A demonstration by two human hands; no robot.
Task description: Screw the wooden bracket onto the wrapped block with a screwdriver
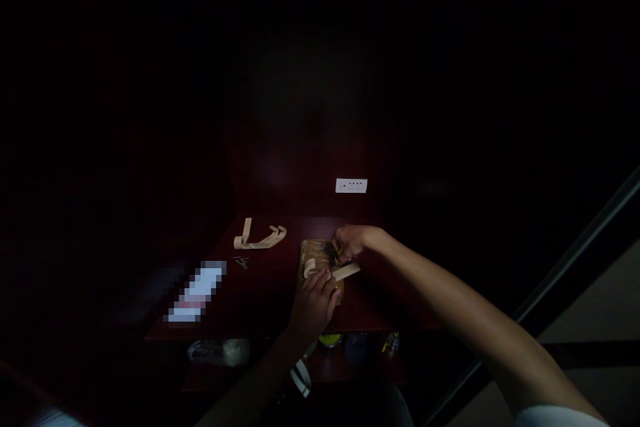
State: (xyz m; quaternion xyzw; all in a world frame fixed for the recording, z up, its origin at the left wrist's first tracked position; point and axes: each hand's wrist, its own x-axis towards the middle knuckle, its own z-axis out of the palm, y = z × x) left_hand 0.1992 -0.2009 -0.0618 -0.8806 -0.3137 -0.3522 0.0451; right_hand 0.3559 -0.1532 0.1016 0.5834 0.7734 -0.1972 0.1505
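My left hand (315, 297) lies over a pale wooden piece (347, 271), its fingers bent down and pressing it against a brown, tape-wrapped block (311, 250). One end of the wood sticks out to the right; a curled end (309, 267) shows to the left of the fingers. Just above, my right hand (351, 241) is closed around a small dark tool with yellow on it (340, 254), pointed down at the block. Fingers and shadow hide the tool's kind. At the table's left, a similar wooden piece with hooked ends (260, 244) lies beside several thin nails or screws (241, 262).
The dark red table (270, 287) stands against a wall with a white socket panel (351, 185). A blurred-out bright object (197, 290) lies at the table's left edge. Below, a shelf holds a clear plastic bag (220, 351) and a yellow-green round item (330, 340).
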